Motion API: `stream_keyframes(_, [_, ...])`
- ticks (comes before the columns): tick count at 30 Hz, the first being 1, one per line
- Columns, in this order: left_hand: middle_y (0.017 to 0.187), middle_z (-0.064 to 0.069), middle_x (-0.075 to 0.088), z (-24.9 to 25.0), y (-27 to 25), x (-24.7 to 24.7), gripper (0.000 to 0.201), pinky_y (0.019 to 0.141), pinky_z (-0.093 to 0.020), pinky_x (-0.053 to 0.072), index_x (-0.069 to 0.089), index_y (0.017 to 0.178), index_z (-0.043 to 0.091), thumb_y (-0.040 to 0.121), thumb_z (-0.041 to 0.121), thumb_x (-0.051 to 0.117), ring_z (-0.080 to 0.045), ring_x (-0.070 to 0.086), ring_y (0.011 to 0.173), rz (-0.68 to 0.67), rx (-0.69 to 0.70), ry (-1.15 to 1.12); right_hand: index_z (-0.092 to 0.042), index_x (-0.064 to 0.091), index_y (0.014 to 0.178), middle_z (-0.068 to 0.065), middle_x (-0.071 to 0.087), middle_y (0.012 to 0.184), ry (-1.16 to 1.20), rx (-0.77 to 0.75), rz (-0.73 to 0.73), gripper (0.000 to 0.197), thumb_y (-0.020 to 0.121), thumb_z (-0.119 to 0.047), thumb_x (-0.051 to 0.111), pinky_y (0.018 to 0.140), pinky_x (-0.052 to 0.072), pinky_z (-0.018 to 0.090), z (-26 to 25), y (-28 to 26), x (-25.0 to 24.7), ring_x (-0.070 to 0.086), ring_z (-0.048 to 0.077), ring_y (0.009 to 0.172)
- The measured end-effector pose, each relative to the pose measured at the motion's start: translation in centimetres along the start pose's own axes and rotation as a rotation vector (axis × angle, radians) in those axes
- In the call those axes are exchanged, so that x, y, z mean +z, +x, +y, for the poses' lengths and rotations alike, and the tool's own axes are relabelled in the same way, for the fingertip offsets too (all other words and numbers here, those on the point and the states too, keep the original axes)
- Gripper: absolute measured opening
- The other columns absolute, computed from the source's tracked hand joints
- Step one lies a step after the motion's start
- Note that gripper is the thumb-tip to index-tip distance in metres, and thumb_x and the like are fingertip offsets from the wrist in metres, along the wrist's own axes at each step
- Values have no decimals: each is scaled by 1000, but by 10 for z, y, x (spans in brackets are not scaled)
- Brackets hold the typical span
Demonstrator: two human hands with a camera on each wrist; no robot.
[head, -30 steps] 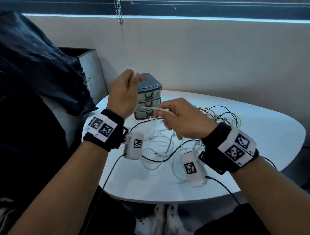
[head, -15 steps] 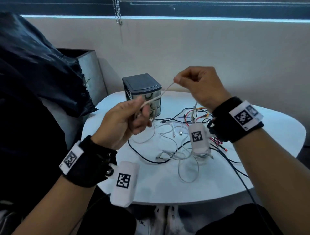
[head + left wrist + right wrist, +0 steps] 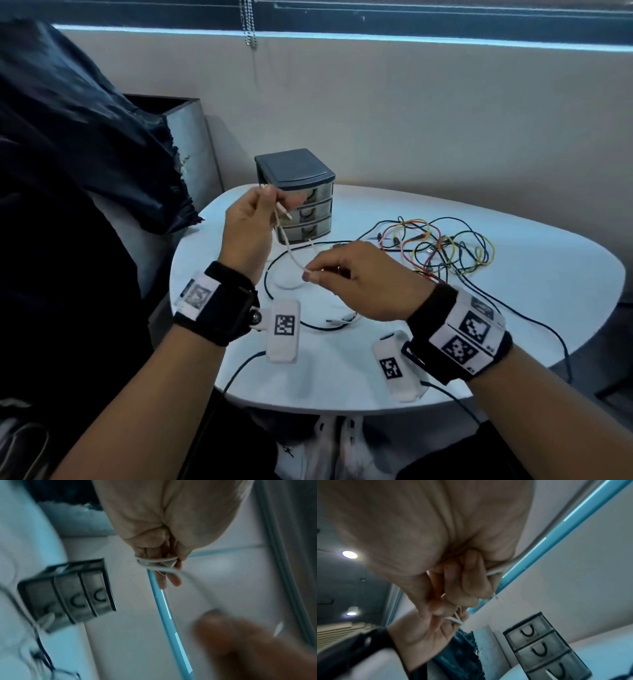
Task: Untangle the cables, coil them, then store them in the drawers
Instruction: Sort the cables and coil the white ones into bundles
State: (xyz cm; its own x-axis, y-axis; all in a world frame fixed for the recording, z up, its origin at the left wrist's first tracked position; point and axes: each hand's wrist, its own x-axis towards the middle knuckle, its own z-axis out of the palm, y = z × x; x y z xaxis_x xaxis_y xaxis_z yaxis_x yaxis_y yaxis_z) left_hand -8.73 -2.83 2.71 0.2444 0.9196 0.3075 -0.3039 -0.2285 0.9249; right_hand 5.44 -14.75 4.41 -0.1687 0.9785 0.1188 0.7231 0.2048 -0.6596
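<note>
A thin white cable [image 3: 287, 244] runs between both hands above the white table [image 3: 534, 294]. My left hand [image 3: 260, 214] is raised in front of the grey three-drawer unit [image 3: 301, 198] and holds loops of the white cable [image 3: 155, 562] wound around its fingers. My right hand [image 3: 342, 274] sits lower and nearer, pinching the same cable [image 3: 494, 572] at its free stretch. More white cable [image 3: 342, 320] and a black cable [image 3: 274, 270] lie loose on the table under the hands. All three drawers [image 3: 544, 653] look closed.
A tangle of red, yellow, green and black wires [image 3: 445, 250] lies on the table to the right. A dark cloth [image 3: 85, 144] drapes over a box [image 3: 185, 137] at the left. The wall [image 3: 445, 120] stands close behind the table.
My right hand has dropped from high on the right to low in front. My left hand has risen toward the drawer unit. Another turn of white cable has gone onto the left fingers.
</note>
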Motion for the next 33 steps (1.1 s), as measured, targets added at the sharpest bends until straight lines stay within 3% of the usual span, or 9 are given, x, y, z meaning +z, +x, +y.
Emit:
stream_keyframes(5, [65, 5, 67, -11, -10, 3, 34, 69, -25, 46, 59, 80, 11, 107, 20, 41, -7, 66, 69, -193, 120, 528, -25, 69, 79, -10, 46, 52, -8, -48, 117, 18, 96, -25, 62, 51, 30, 20, -17, -10, -32, 37, 7, 49])
stream_keyframes(8, [58, 1, 59, -8, -26, 4, 40, 70, -44, 47, 61, 81, 3, 107, 24, 38, -23, 59, 58, -383, -41, 340, -22, 72, 81, -6, 53, 55, 20, -65, 301, 16, 95, -22, 64, 49, 31, 17, -17, -9, -57, 37, 6, 48])
stream_keyframes(11, [56, -1, 49, 5, -42, 9, 41, 70, -39, 46, 65, 79, 7, 101, 29, 38, -26, 51, 56, -477, -168, 42, -21, 74, 84, -7, 64, 65, 125, -60, 481, 11, 93, -18, 67, 57, 37, 13, -1, 5, -67, 46, 0, 54])
stream_keyframes(13, [53, 1, 44, 15, -45, 13, 43, 73, -32, 47, 69, 73, 14, 101, 30, 40, -25, 48, 55, -452, -186, -108, -25, 76, 87, 0, 72, 76, 152, -11, 524, 9, 92, -21, 69, 64, 46, 20, 18, 19, -61, 57, 7, 65])
stream_keyframes(17, [51, 5, 44, 34, -31, 15, 47, 82, -28, 47, 72, 70, 14, 101, 27, 39, -12, 47, 46, -264, -201, -447, -28, 77, 102, 2, 76, 95, 65, 109, 408, 16, 94, -33, 64, 83, 55, 35, 54, 31, -29, 68, 24, 88])
stream_keyframes(21, [59, 2, 52, 35, -15, 12, 38, 95, -27, 51, 64, 89, 4, 106, 23, 35, -12, 57, 56, -181, -165, -590, -24, 75, 110, 0, 75, 106, -67, 68, 124, 26, 99, -35, 55, 88, 52, 38, 50, 16, 23, 68, 19, 89])
stream_keyframes(28, [76, 4, 73, -1, -7, 2, 26, 93, -25, 51, 62, 101, 3, 107, 14, 39, -18, 72, 91, -78, -56, -48, -16, 68, 105, 2, 72, 96, -113, -41, -88, 30, 104, -32, 43, 82, 50, 40, 10, -9, 29, 62, 22, 88])
stream_keyframes(31, [86, 1, 73, -15, -11, 0, 24, 85, -22, 51, 61, 100, 7, 106, 19, 42, -4, 70, 88, -175, 148, 577, -18, 66, 97, -5, 65, 79, -217, -81, -78, 28, 103, -34, 44, 75, 49, 40, 2, -11, 20, 58, 20, 76])
stream_keyframes(33, [78, 2, 69, -19, -16, -4, 28, 81, -28, 51, 57, 89, 9, 107, 23, 40, -7, 68, 82, -301, 206, 821, -22, 63, 89, -8, 59, 73, -314, -104, 16, 26, 101, -35, 44, 72, 49, 41, 7, -9, 7, 54, 21, 70])
